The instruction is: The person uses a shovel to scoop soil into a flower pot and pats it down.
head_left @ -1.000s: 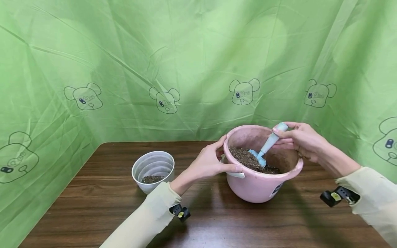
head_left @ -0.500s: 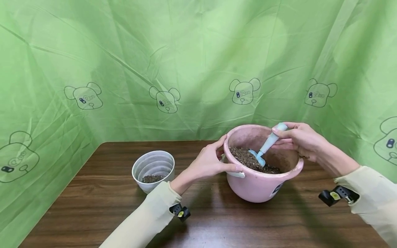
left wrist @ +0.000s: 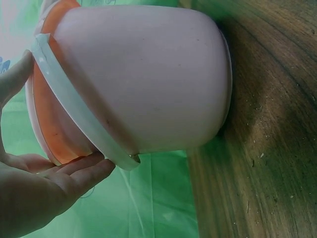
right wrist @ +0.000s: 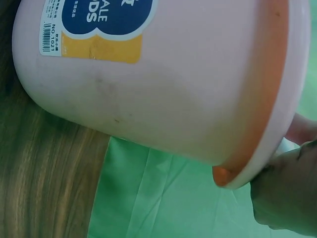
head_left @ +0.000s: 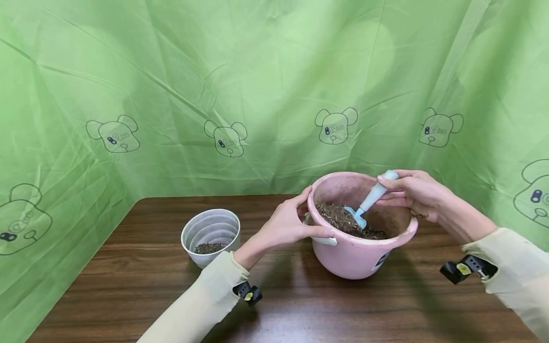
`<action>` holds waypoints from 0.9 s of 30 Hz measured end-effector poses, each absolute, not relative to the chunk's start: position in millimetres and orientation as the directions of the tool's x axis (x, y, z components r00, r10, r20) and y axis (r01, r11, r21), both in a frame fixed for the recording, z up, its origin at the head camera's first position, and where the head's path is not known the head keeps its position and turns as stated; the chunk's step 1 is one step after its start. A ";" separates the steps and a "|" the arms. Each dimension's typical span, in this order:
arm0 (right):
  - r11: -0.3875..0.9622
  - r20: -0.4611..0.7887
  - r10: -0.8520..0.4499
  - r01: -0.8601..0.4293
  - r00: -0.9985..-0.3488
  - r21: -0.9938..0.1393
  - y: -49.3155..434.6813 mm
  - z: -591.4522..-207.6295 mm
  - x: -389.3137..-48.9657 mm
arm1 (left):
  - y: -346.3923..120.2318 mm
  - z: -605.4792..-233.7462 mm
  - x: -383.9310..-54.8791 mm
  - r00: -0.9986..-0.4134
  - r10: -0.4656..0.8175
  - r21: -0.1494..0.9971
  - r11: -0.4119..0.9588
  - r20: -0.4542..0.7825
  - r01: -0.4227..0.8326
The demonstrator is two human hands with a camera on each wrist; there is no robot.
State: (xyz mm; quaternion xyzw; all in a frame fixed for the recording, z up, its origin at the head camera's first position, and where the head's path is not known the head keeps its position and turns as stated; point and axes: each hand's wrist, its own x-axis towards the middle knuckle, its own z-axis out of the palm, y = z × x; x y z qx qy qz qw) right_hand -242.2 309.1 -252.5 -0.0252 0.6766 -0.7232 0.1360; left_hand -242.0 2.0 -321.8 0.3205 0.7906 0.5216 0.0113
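A pink bucket (head_left: 349, 259) stands on the table, tilted a little, with dark soil (head_left: 336, 219) heaped against its left inner side. My left hand (head_left: 288, 223) grips the bucket's left rim, thumb at the front and fingers towards the back; the white bucket handle (left wrist: 79, 106) hangs beside it. Over the right rim, my right hand (head_left: 422, 195) holds the pale handle of a small blue garden trowel (head_left: 372, 197). The trowel's blade rests in the soil. Most of the right hand is hidden behind the rim in the right wrist view.
Left of the bucket stands a white flowerpot (head_left: 195, 252) with a little soil at its bottom. Soil crumbs are scattered on the wooden table (head_left: 128, 290). A green printed cloth (head_left: 274, 95) hangs around the back and sides.
Both hands keep their holds, and the trowel stays in the soil at nearly the same angle. The whole view has shifted only very slightly.
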 end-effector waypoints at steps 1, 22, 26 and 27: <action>-0.057 -0.146 -0.237 0.163 -0.960 -0.985 311.1 -253.1 -242.7 | 2.2 -322.1 -242.2 -0.794 0.519 0.832 0.248 0.317 0.495; -0.329 -0.076 -0.313 0.184 -0.947 -0.926 340.9 -259.9 -241.9 | 0.9 -322.6 -241.5 -0.785 0.527 0.814 0.266 0.325 0.516; -0.362 -0.045 -0.312 0.163 -0.949 -0.918 342.4 -260.5 -239.8 | 1.1 -322.2 -241.7 -0.777 0.535 0.812 0.258 0.332 0.524; -0.371 -0.037 -0.308 0.156 -0.951 -0.915 342.5 -260.5 -239.1 | 1.1 -321.9 -241.7 -0.777 0.535 0.812 0.259 0.331 0.524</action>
